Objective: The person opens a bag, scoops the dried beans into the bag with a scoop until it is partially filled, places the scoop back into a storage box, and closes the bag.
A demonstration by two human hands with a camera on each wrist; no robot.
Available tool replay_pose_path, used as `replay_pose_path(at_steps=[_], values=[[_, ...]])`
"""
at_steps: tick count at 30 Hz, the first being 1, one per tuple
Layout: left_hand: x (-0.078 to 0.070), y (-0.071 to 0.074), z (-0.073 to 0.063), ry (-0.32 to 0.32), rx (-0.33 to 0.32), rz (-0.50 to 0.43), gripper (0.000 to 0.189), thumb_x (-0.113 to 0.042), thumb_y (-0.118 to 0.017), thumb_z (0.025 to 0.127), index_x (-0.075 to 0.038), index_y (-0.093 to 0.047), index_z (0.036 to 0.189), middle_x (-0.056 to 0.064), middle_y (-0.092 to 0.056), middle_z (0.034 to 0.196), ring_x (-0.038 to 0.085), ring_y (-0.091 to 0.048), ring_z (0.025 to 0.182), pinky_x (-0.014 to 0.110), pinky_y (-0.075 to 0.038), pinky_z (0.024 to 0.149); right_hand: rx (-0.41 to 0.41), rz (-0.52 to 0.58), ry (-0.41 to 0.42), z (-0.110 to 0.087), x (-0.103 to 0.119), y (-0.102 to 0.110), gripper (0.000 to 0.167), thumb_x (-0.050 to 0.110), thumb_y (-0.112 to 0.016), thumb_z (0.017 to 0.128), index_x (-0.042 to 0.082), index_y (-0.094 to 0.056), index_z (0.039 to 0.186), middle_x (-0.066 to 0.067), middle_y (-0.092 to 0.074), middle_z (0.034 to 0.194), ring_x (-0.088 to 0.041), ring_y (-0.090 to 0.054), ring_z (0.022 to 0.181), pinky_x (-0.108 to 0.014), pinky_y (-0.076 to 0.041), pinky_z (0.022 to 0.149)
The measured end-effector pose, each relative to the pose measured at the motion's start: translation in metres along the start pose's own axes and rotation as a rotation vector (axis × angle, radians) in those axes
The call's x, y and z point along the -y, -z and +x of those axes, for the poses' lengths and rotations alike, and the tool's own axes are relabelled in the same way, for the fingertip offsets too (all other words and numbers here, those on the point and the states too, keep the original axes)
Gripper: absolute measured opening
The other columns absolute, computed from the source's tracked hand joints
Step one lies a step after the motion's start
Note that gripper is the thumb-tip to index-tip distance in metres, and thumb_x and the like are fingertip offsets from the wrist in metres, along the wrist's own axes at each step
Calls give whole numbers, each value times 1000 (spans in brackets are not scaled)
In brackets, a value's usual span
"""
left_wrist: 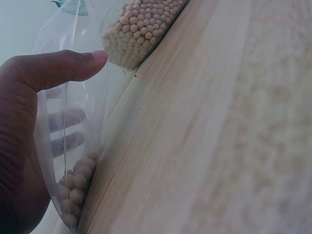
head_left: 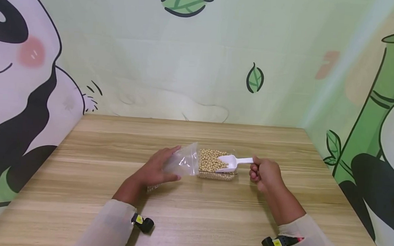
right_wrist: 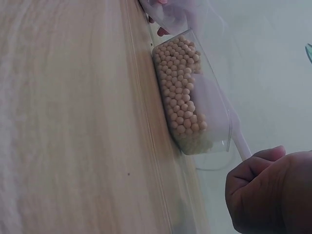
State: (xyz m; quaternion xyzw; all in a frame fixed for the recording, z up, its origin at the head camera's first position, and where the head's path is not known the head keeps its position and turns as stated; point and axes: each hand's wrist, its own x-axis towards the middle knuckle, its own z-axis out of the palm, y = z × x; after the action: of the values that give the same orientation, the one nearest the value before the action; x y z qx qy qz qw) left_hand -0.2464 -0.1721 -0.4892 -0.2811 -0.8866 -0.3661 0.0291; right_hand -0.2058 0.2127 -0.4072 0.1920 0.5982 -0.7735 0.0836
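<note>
Grips white scoop (head_left: 231, 163) by handle w/ curled fingers of R hand (head_left: 267, 173), just R of ctr in head view. Rests scoop's bowl, pointing L, in round pale beans (head_left: 209, 160) filling clear box (head_left: 216, 176). Box: flat on table (head_left: 193, 218), approx. ctr of frame, long side running L-R.

Holds clear plastic bag (head_left: 184, 161) w/ L hand (head_left: 156, 168), L of box: thumb on near side, fingers behind, seen thru film in L wrist view. Faces bag's wide end toward box's L end, right beside it; can't tell if touching. Shows smaller lot of beans at bag's btm, lower L-ctr of L wrist view. In R wrist view: box upper ctr, R hand lower R, scoop handle btwn.

Wears pale sleeves (head_left: 108, 222), black wrist cams (head_left: 145, 224) at btm of head view. Behind table: pale green wall (head_left: 203, 57) w/ leaf prints (head_left: 185, 4), cartoon panda (head_left: 30, 79) far L, bamboo (head_left: 380, 94) far R.
</note>
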Motion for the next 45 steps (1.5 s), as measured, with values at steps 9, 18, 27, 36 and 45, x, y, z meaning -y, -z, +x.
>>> replay_pose_path(at_steps=[9, 18, 27, 36, 45], values=[[-15, 7, -3, -29, -8, 2, 98, -45, -86, 87, -19, -40, 169, 22, -57, 156, 42, -55, 134, 68, -47, 108, 19, 50, -39, 4, -1, 3, 22, 15, -36, 118, 7, -43, 98, 6, -41, 62, -7, -40, 52, -20, -34, 49], [-26, 12, -4, 35, 34, 18, 98, -37, -86, 87, -14, -38, 170, 23, -55, 159, 42, -54, 138, 69, -45, 112, 19, 88, -42, 6, 0, 4, 21, 17, -34, 119, 10, -40, 100, 8, -40, 62, -6, -40, 51, -19, -34, 50], [-29, 13, -4, 63, 48, 21, 98, -35, -87, 88, -14, -38, 170, 23, -54, 160, 42, -53, 141, 70, -43, 116, 21, 108, -38, 4, 4, 2, 22, 19, -32, 119, 10, -40, 101, 8, -39, 62, -6, -38, 51, -20, -33, 52], [-25, 11, -4, 18, 19, 17, 99, -39, -86, 86, -14, -40, 169, 25, -55, 159, 45, -53, 139, 72, -43, 113, 21, 146, -41, 0, 8, -3, 23, 19, -33, 119, 11, -40, 99, 8, -39, 62, -6, -38, 51, -20, -32, 52], [-27, 12, -3, 53, 48, 21, 98, -38, -85, 87, -13, -38, 170, 24, -53, 162, 45, -52, 143, 72, -41, 117, 48, 172, -38, -4, 10, -10, 24, 19, -33, 119, 11, -40, 98, 7, -39, 62, -6, -38, 51, -20, -31, 52]])
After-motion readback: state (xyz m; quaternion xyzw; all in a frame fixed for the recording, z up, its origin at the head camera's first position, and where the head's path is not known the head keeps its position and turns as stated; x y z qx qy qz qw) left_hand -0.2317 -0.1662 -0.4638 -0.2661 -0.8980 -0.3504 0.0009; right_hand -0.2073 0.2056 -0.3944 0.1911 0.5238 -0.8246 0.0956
